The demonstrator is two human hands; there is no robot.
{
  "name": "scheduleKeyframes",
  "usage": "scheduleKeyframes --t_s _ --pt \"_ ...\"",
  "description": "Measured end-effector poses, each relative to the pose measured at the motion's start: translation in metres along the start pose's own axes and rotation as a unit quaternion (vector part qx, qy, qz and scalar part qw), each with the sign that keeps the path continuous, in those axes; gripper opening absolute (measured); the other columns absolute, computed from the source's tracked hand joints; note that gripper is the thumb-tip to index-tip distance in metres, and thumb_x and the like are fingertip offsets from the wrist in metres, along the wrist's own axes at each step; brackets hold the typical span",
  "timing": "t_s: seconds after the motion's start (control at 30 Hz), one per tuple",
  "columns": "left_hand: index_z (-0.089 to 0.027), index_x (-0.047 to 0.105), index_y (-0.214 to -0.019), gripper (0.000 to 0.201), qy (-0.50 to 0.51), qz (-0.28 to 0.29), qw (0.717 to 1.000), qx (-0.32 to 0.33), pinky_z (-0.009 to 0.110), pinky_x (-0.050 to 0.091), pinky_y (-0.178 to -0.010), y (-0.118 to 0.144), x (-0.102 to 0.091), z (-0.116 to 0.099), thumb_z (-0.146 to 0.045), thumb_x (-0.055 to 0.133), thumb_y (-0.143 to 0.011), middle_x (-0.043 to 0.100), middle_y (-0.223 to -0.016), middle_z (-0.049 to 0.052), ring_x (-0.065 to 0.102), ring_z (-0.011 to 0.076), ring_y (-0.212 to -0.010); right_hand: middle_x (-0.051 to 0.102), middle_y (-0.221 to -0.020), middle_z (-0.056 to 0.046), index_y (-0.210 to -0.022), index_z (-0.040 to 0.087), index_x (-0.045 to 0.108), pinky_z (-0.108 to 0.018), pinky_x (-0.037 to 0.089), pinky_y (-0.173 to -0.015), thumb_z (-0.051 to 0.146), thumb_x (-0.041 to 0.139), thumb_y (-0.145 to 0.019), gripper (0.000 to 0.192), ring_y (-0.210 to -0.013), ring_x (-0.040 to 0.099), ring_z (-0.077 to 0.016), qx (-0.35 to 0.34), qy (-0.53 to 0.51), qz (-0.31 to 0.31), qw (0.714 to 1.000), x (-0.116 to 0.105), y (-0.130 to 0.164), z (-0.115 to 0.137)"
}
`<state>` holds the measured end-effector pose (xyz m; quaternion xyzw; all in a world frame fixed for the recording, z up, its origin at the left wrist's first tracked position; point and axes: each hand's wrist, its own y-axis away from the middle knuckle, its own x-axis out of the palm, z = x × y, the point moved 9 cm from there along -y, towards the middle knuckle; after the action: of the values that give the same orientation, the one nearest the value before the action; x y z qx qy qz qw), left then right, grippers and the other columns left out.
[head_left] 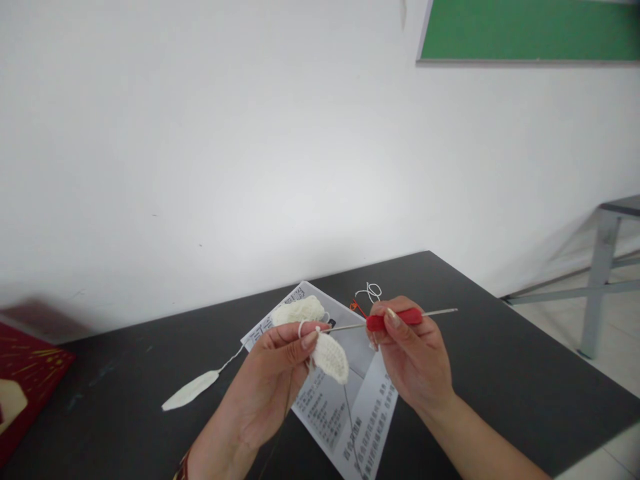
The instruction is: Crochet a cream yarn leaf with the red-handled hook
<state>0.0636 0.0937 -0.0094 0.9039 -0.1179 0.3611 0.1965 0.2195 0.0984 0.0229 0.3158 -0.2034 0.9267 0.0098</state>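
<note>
Head view: 2 bare hands at work over a dark surface, close to its near edge. Left hand is closed w/ thumb & forefinger pinched on a small cream crochet piece, holding it up off the surface so the stitches face the hook; a loop of white yarn goes round the forefinger, prob. to keep the strand taut. Right hand is clamped on the red grip of a crochet hook, thumb on top, pencil-style; the metal shaft runs left, roughly level, w/ its tip at or in the piece by the left thumb. The other metal end sticks out to the right past the fingers.

Behind the left hand sits a 2nd cream crochet piece, either resting on the paper or hanging off the work, can't tell which. A printed instruction sheet lies flat under both hands, text toward the person, so readable while working. A flat white leaf-shaped piece lies to the left on the surface, w/ a thin tail running up toward the hands. A small coil of white thread & a bit of red-orange thread sit just past the sheet. A red box is at far left, well apart.
</note>
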Motion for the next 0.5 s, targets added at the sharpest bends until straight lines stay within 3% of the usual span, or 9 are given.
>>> scheduleKeyframes --t_s 0.5 --pt "-0.006 0.077 -0.076 0.020 -0.002 -0.018 1.000 -0.013 0.022 0.053 -0.064 -0.0002 -0.0026 0.0012 -0.014 0.084 -0.059 0.075 -0.069 0.009 0.067 0.0151 -0.064 0.065 -0.066 0.002 -0.081 0.021 0.070 -0.026 0.038 -0.054 0.022 0.065 -0.085 0.007 -0.057 0.052 -0.0104 -0.056 0.045 0.026 0.997 0.0048 0.0048 0.0100"
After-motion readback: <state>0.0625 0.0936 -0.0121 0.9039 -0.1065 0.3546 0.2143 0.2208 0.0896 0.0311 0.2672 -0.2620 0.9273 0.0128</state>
